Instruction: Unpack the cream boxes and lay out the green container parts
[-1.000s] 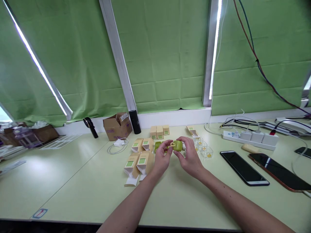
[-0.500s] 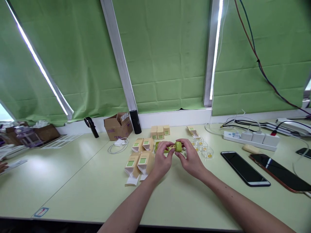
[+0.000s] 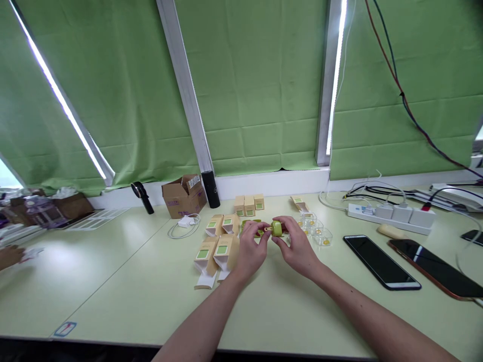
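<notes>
Between my two hands, above the table, is a small glossy olive-green piece (image 3: 276, 229) with a rounded body. My right hand (image 3: 296, 246) grips its body between thumb and fingers. My left hand (image 3: 253, 247) pinches a small pale tan part at the piece's left end; its exact kind is too small to tell. More green pieces (image 3: 247, 226) lie behind my left hand, partly hidden. Clear plastic cups (image 3: 320, 235) with small yellow bits inside stand just beyond my right hand. Open kraft boxes with green labels (image 3: 206, 254) stand left of my left hand.
Closed small boxes (image 3: 249, 205) and one lying box (image 3: 299, 203) are at the back. A brown carton (image 3: 183, 197) and black bottle (image 3: 210, 189) stand by the wall. Phones (image 3: 381, 261) and a power strip (image 3: 390, 216) lie right. Another person's hand (image 3: 10, 256) is far left.
The green piece has turned slightly between my fingers, and its pale end shows more at my left fingertips. At far left, the other person's hand has come further into view.
</notes>
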Tool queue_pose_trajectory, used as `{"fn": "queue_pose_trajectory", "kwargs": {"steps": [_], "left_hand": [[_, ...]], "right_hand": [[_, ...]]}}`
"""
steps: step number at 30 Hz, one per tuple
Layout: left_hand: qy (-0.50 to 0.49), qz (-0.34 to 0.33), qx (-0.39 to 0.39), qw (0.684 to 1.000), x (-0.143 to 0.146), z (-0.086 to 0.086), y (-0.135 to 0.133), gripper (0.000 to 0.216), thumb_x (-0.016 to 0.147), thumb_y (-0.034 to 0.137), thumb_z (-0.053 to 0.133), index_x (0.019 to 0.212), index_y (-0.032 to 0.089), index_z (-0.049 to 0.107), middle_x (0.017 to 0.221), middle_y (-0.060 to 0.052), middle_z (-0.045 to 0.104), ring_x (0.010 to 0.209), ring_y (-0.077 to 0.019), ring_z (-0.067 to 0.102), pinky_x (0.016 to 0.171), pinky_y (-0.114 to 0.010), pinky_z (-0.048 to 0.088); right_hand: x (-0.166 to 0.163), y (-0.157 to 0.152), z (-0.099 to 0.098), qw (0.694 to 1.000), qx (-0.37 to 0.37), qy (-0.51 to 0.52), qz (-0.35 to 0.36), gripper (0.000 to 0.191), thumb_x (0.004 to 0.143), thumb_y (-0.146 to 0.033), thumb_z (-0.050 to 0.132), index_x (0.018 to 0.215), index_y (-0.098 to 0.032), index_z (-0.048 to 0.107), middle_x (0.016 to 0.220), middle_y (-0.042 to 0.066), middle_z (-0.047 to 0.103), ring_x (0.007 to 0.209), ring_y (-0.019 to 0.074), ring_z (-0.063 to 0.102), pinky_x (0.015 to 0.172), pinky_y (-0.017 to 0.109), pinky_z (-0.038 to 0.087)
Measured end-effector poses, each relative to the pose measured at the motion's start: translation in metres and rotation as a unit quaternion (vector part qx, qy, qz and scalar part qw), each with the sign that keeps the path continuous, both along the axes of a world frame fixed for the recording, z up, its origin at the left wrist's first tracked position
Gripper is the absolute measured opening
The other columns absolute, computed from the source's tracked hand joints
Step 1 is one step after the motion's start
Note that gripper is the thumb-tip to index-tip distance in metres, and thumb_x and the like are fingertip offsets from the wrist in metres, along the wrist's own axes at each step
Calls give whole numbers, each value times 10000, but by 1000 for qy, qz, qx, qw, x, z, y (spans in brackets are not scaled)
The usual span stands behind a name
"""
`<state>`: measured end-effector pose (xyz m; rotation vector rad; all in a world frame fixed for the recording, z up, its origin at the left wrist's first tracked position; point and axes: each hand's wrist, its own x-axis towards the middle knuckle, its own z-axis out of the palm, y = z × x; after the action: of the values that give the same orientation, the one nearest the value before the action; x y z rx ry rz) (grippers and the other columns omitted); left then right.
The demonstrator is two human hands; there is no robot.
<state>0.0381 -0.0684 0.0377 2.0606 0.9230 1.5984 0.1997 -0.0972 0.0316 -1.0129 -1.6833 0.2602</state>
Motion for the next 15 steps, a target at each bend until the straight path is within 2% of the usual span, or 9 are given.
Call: {"fn": "queue_pose_trajectory", "kwargs": {"steps": [7,11,15], "left_hand": [[-27,2,-44,999,0,-3,5,99,905,268,669,936,192,723,908,-54,687,804,-170,652,728,-297,538],[-48,-17,-93,994,0,-2,4,96,880,265,687,908,184,731,884,-53,728,773,-167,669,721,-291,541],[-57,-24,-107,992,0,-1,5,80,854,246,697,869,178,737,848,-47,737,755,-164,673,711,-284,543]], "right_hand": [[0,-1,0,1000,-2,1,11,380,918,-207,588,1286,-280,533,1230,93,593,981,238,635,916,476,586],[1,1,-2,1000,-6,1,18,385,916,-202,589,1289,-280,535,1232,94,597,974,237,638,918,479,583],[1,2,-3,1000,-10,-1,26,388,914,-195,592,1289,-279,537,1237,94,599,1013,246,635,929,477,576]]}}
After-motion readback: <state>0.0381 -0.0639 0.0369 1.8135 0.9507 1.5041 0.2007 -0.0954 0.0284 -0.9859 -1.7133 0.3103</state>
